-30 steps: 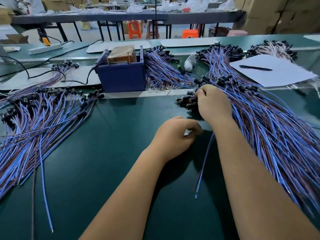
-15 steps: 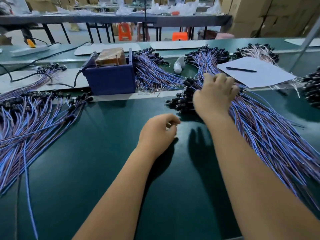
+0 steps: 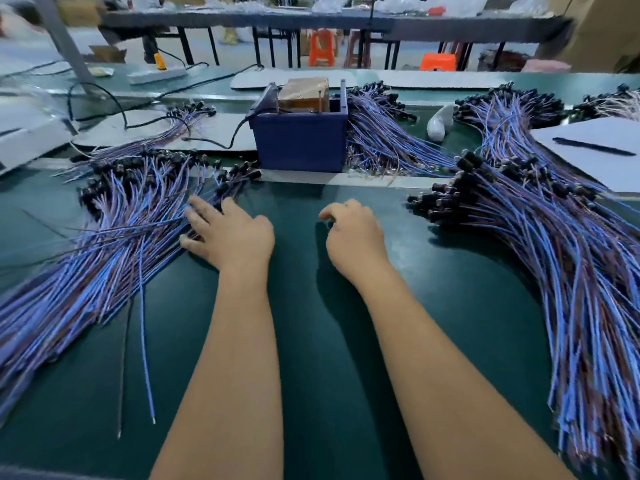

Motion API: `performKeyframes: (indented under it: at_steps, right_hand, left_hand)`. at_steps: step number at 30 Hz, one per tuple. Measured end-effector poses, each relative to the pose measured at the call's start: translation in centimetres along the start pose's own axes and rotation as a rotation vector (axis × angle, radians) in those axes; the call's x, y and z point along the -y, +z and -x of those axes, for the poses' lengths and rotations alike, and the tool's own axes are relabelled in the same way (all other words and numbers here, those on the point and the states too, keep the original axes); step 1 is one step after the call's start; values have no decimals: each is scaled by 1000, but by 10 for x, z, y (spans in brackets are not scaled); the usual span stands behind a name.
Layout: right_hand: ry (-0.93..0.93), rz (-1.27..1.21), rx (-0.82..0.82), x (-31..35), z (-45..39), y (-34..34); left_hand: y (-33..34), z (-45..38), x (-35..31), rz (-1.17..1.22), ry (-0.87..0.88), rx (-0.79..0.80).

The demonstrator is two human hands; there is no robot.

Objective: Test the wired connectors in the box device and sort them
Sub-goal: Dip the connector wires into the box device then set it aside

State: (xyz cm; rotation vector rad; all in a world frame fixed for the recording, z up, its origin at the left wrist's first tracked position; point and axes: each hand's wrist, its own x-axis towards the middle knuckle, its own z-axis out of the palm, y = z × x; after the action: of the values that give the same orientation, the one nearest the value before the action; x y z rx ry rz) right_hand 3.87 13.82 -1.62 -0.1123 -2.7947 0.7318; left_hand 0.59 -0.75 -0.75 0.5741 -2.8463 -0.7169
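My left hand (image 3: 231, 237) lies spread on the left wire pile (image 3: 104, 251), fingers (image 3: 199, 211) touching the wires. My right hand (image 3: 355, 233) hangs loosely curled over the green tabletop (image 3: 311, 341), empty. The blue box (image 3: 299, 140) sits far, between piles.

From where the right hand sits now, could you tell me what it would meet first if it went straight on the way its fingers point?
Probably the blue box device. The right hand hovers over bare green mat, loosely curled fingers pointing away and slightly left. The way there looks free, though depth is uncertain.
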Motion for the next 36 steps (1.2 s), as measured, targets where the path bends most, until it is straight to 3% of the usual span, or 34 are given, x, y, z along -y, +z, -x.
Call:
performKeyframes:
  at_steps: [9, 14, 17, 21, 26, 29, 31, 36]
  right_hand:
    - [6, -200, -13, -5, 1, -2]
    - [39, -364, -64, -7, 6, -4]
    - [76, -478, -87, -5, 6, -5]
    - [168, -1032, -23, -1, 5, -15]
    - [244, -1529, 123, -7, 3, -27]
    - [301, -1487, 42, -12, 0, -30]
    - [354, -1469, -61, -15, -1, -32]
    - [358, -1420, -143, -23, 0, -34]
  left_hand:
    - [6, -8, 2, 82, 113, -124]
    - [7, 1, 1, 272, 230, -373]
    - [7, 14, -16, 569, 455, -407]
    - [12, 49, -45, 1025, 559, -146]
    - [17, 70, -62, 1395, 502, 408]
    - [17, 57, -54, 1257, 430, 766]
    - [16, 49, -49, 1103, 391, 913]
    - [9, 42, -38, 911, 529, 1345]
